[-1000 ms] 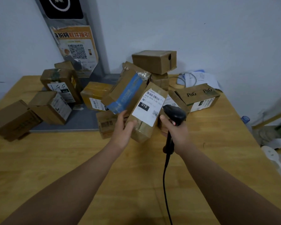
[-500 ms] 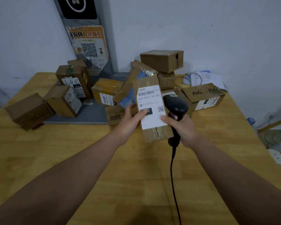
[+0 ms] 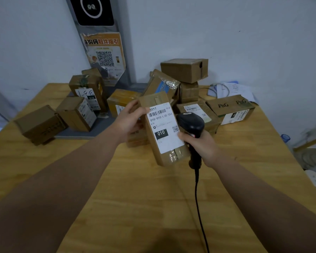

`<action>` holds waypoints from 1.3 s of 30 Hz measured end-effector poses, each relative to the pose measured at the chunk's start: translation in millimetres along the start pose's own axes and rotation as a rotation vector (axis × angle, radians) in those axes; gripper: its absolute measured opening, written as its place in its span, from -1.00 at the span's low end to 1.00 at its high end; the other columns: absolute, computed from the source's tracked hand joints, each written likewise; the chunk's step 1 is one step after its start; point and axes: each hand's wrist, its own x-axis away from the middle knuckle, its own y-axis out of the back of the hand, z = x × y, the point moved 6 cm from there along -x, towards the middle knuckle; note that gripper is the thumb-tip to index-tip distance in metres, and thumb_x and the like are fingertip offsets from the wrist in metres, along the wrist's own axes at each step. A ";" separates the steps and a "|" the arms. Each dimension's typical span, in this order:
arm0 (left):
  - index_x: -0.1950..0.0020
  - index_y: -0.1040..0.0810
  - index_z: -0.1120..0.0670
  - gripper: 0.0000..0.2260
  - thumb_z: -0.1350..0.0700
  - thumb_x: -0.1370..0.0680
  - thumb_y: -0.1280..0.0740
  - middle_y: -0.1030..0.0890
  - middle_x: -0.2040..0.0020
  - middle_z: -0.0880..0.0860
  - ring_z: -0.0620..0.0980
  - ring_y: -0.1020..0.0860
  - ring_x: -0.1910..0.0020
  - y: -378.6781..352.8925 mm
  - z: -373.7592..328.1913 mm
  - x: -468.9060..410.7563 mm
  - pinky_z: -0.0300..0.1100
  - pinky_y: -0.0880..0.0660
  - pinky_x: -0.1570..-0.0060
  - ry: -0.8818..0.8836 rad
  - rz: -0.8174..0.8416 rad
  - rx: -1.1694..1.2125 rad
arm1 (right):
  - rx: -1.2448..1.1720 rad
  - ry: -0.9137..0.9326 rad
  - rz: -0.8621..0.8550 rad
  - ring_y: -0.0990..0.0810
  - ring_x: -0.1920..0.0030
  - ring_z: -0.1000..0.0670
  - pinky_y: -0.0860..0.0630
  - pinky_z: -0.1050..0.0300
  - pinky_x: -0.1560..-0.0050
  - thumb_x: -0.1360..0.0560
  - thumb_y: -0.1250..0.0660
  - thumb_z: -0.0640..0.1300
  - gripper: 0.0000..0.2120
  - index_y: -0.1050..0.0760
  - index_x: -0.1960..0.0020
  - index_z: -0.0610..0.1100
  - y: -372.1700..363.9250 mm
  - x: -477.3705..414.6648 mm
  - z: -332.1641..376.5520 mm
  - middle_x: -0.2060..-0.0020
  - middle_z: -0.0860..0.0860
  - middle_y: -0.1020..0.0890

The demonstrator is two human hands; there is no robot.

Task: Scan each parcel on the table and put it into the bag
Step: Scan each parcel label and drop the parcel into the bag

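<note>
1. The fingers of the left hand are curled round the upper left edge of a brown parcel, thumb on its front, gripping it.
2. The fingers of the right hand are wrapped round the handle of a black scanner. One fingertip touches the parcel's right edge.
3. The parcel is held up above the desk, nearly upright and slightly tilted. Its white label, with a barcode and "010", faces the camera.
4. The scanner's head sits just right of the parcel, beside the label. Its cable hangs down below.
5. Behind the parcel lies a heap of cardboard boxes, some stacked.
6. Right of the parcel, a P&G box rests on the desk, with papers beyond it.
7. Left of the parcel, more boxes stand on a grey mat. Farthest left sits a brown box.
8. Behind and left of the parcel, a QR-code poster hangs on the wall.
</note>
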 end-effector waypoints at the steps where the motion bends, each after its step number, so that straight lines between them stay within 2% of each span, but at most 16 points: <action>1: -0.20 -0.47 -0.26 -0.54 -0.07 -0.34 -0.50 -0.63 -0.16 0.04 0.07 -0.58 -0.17 3.1 1.5 0.6 0.09 -0.53 -0.17 -0.004 -0.021 -0.019 | 0.050 -0.013 -0.088 -0.66 0.16 0.06 -0.52 0.24 0.22 -0.48 -0.45 -0.09 -0.80 -0.56 -0.09 -0.06 3.1 -1.9 -2.9 0.17 0.04 -0.69; 2: -0.15 -0.47 -0.28 -0.56 -0.06 -0.33 -0.52 -0.60 -0.18 0.06 0.08 -0.58 -0.15 5.6 3.5 1.6 0.08 -0.54 -0.15 -0.009 -0.040 -0.043 | 0.085 -0.020 -0.159 -0.62 0.21 0.02 -0.49 0.22 0.24 -0.47 -0.46 -0.05 -0.81 -0.55 -0.04 -0.06 6.2 -3.5 -5.5 0.24 0.03 -0.65; 4: -0.18 -0.45 -0.22 -0.58 0.01 -0.41 -0.52 -0.56 -0.17 0.07 0.08 -0.58 -0.12 9.3 11.3 4.2 0.02 -0.57 -0.08 -0.019 -0.070 -0.077 | 0.129 -0.019 -0.223 -0.54 0.34 -0.01 -0.48 0.12 0.27 -0.45 -0.47 -0.01 -0.82 -0.52 0.13 -0.09 9.3 -4.0 -8.0 0.41 -0.01 -0.56; 6: -0.25 -0.42 -0.16 -0.53 0.05 -0.43 -0.51 -0.53 -0.18 0.06 0.07 -0.56 -0.13 11.0 22.5 7.1 0.00 -0.58 -0.07 -0.024 -0.082 -0.101 | 0.173 -0.001 -0.213 -0.48 0.45 0.00 -0.46 0.10 0.32 -0.45 -0.45 -0.04 -0.76 -0.48 0.27 -0.13 6.8 0.4 -7.0 0.50 -0.04 -0.50; 8: -0.28 -0.41 -0.14 -0.47 0.05 -0.39 -0.55 -0.53 -0.21 0.03 0.05 -0.54 -0.17 10.8 33.0 11.1 0.02 -0.55 -0.14 -0.036 -0.095 -0.139 | 0.177 0.049 -0.186 -0.45 0.49 0.01 -0.44 0.14 0.37 -0.47 -0.43 -0.12 -0.75 -0.47 0.33 -0.16 0.0 9.3 -5.2 0.52 -0.06 -0.48; 11: -0.33 -0.43 -0.09 -0.40 0.06 -0.36 -0.57 -0.54 -0.21 0.02 0.03 -0.53 -0.19 9.8 46.9 14.4 0.00 -0.55 -0.14 -0.054 -0.112 -0.165 | 0.164 0.127 -0.138 -0.48 0.46 0.03 -0.45 0.18 0.39 -0.47 -0.40 -0.23 -0.83 -0.51 0.28 -0.16 -13.0 24.1 -7.5 0.50 -0.01 -0.51; 15: -0.38 -0.40 -0.03 -0.41 0.09 -0.41 -0.54 -0.53 -0.17 -0.02 -0.07 -0.52 -0.12 12.6 52.6 19.9 -0.24 -0.54 0.10 -0.091 -0.139 -0.153 | 0.155 0.123 -0.058 -0.47 0.45 0.05 -0.42 0.19 0.39 -0.47 -0.41 -0.27 -0.89 -0.51 0.21 -0.22 -23.3 34.7 -19.6 0.47 0.01 -0.50; 17: -0.38 -0.39 -0.02 -0.43 0.08 -0.43 -0.52 -0.53 -0.13 -0.05 -0.09 -0.52 -0.11 19.6 56.0 19.5 -0.20 -0.56 0.08 -0.089 -0.160 -0.138 | 0.157 0.103 -0.043 -0.45 0.46 0.01 -0.42 0.17 0.41 -0.47 -0.40 -0.28 -0.85 -0.52 0.23 -0.30 -23.1 37.9 -24.0 0.49 -0.04 -0.50; 20: -0.38 -0.39 -0.03 -0.44 0.07 -0.43 -0.52 -0.52 -0.10 -0.05 -0.03 -0.55 -0.11 27.4 60.6 19.5 -0.08 -0.59 0.01 -0.058 -0.181 -0.112 | 0.182 0.084 -0.040 -0.50 0.46 -0.02 -0.47 0.14 0.39 -0.49 -0.40 -0.24 -0.77 -0.53 0.16 -0.44 -21.7 41.2 -27.6 0.40 -0.15 -0.56; 25: -0.36 -0.39 -0.05 -0.47 0.07 -0.44 -0.50 -0.53 -0.10 -0.04 0.03 -0.56 -0.14 32.4 63.9 16.0 -0.10 -0.60 0.05 -0.042 -0.175 -0.076 | 0.237 0.013 -0.042 -0.51 0.49 -0.01 -0.50 0.16 0.40 -0.51 -0.40 -0.18 -0.73 -0.52 0.30 -0.30 -28.1 42.8 -30.9 0.50 -0.12 -0.53; 30: -0.40 -0.36 -0.05 -0.45 0.07 -0.46 -0.48 -0.50 -0.18 0.02 0.01 -0.52 -0.15 33.4 63.7 13.3 -0.22 -0.54 0.14 -0.031 -0.155 -0.107 | 0.304 -0.026 -0.091 -0.49 0.50 0.00 -0.47 0.17 0.43 -0.50 -0.40 -0.14 -0.76 -0.51 0.28 -0.24 -35.9 40.3 -34.3 0.47 -0.10 -0.51; 39: -0.37 -0.36 -0.09 -0.49 0.07 -0.48 -0.46 -0.49 -0.16 -0.01 0.02 -0.51 -0.19 35.3 65.2 9.4 -0.21 -0.54 0.11 -0.021 -0.143 -0.108 | 0.375 -0.019 -0.130 -0.51 0.51 0.02 -0.49 0.19 0.44 -0.50 -0.39 -0.17 -0.81 -0.51 0.26 -0.21 -35.4 37.4 -35.0 0.46 -0.07 -0.51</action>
